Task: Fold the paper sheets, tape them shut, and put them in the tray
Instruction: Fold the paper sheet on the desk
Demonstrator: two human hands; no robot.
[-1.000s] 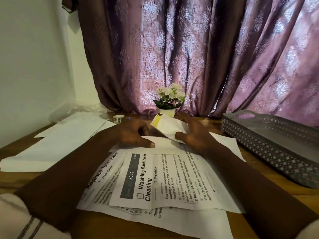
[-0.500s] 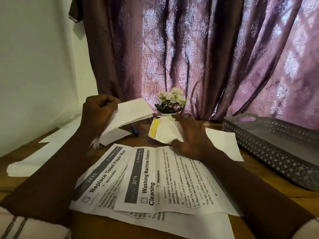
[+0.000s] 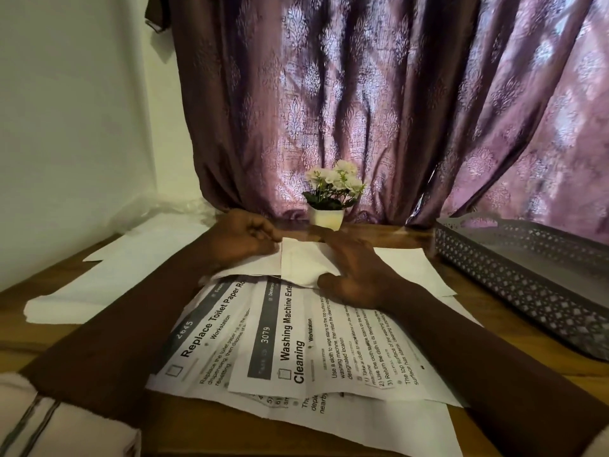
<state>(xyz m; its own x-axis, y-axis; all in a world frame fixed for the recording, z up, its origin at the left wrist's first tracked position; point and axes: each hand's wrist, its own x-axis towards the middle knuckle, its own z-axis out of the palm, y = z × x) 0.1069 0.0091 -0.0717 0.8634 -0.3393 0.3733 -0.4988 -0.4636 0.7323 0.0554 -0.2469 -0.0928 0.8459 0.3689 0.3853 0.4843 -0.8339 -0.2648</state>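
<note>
A folded white paper [image 3: 301, 263] lies on the table between both hands, on top of other sheets. My left hand [image 3: 244, 240] pinches its upper left edge with curled fingers. My right hand [image 3: 356, 270] lies flat on its right side, fingers spread, thumb on the lower corner. Printed sheets [image 3: 296, 344] headed "Replace Toilet Paper Roll" and "Washing Machine Exterior Cleaning" spread out in front of me. The grey perforated tray [image 3: 514, 268] stands at the right, nothing visible inside it. No tape shows in this frame.
A small white pot of flowers [image 3: 331, 196] stands just behind the hands, against the purple curtain. Blank white sheets [image 3: 108, 278] lie at the left, another [image 3: 412, 268] under my right hand. A wall closes the left side.
My left hand, which had lifted a white sheet up and left, has come back down to the folded paper. The paper now lies flat; its yellow strip no longer shows.
</note>
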